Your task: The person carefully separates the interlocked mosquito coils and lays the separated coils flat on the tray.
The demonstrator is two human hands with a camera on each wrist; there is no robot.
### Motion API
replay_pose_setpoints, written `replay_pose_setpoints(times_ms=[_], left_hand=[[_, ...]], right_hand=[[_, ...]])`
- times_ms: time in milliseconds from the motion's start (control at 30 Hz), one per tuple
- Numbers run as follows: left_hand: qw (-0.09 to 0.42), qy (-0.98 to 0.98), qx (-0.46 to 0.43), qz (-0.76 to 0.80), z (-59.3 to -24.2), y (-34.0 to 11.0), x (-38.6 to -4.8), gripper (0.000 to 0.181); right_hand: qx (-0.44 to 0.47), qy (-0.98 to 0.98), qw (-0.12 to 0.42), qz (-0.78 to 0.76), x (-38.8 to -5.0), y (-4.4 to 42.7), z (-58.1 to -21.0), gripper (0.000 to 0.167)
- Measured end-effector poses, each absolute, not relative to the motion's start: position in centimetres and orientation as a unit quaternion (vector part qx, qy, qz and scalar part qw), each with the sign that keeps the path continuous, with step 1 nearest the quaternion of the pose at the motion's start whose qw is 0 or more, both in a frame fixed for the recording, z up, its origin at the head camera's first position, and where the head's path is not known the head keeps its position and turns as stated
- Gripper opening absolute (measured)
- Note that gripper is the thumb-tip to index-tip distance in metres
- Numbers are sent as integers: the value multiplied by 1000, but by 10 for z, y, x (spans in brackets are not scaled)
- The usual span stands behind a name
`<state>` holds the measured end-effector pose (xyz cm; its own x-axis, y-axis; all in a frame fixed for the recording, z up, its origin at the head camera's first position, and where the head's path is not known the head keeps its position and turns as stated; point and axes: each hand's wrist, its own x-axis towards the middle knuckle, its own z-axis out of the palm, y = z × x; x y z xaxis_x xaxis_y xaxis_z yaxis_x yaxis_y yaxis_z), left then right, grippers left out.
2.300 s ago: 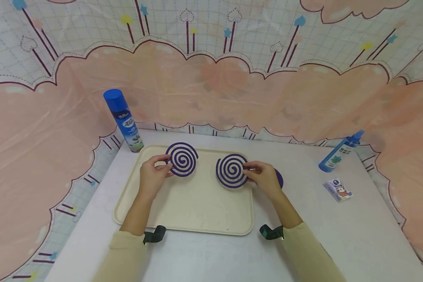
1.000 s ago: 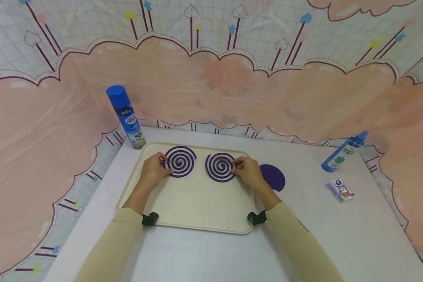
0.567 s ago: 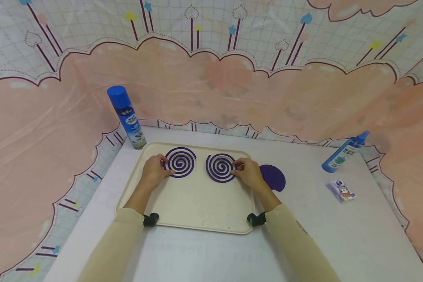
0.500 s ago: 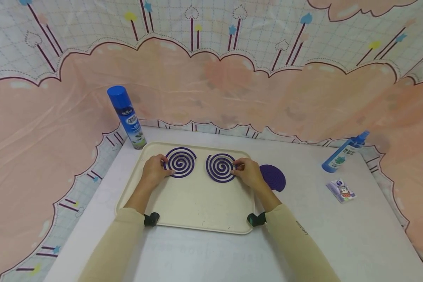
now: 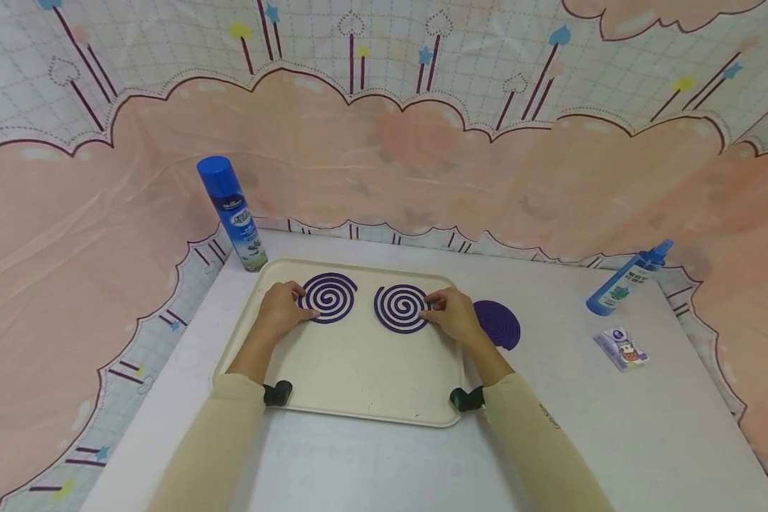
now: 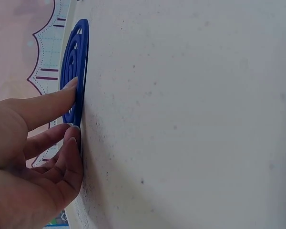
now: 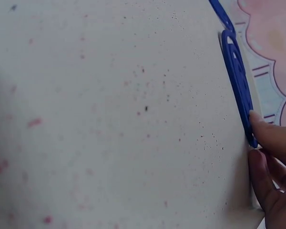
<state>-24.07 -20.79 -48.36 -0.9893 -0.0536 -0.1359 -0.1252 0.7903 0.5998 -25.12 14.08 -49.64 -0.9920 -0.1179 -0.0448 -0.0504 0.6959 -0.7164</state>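
Note:
Two dark blue-purple spiral coils lie side by side over the far half of a cream tray (image 5: 358,384). The left hand (image 5: 278,311) pinches the outer left edge of the left coil (image 5: 328,299) between thumb and fingers. On the right coil (image 5: 402,308), the right hand (image 5: 454,313) has its thumb and fingers at the right edge. In the left wrist view the left hand (image 6: 43,152) grips the coil (image 6: 75,71), which is close to the tray surface. The right wrist view has the right hand (image 7: 271,167) pinching the near end of its coil (image 7: 238,86).
A denser purple disc (image 5: 498,324) lies on the white table (image 5: 550,427), right of the tray. A blue spray can (image 5: 232,213) stands at the tray's back left corner. To the right are a blue spray bottle (image 5: 627,279) and a small packet (image 5: 621,348).
Both coils have come from above the tray down near its surface, and the right one has moved left. The hands keep their hold on them. The purple disc shows more fully.

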Motion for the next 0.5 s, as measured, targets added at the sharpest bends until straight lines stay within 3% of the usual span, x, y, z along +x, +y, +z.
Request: replay_pose_setpoints(times_ms=[500], left_hand=[[93,923,-105,359,-484,-214,-243,55]], right_hand=[[-51,893,41,-446,-257,149,-503,44]])
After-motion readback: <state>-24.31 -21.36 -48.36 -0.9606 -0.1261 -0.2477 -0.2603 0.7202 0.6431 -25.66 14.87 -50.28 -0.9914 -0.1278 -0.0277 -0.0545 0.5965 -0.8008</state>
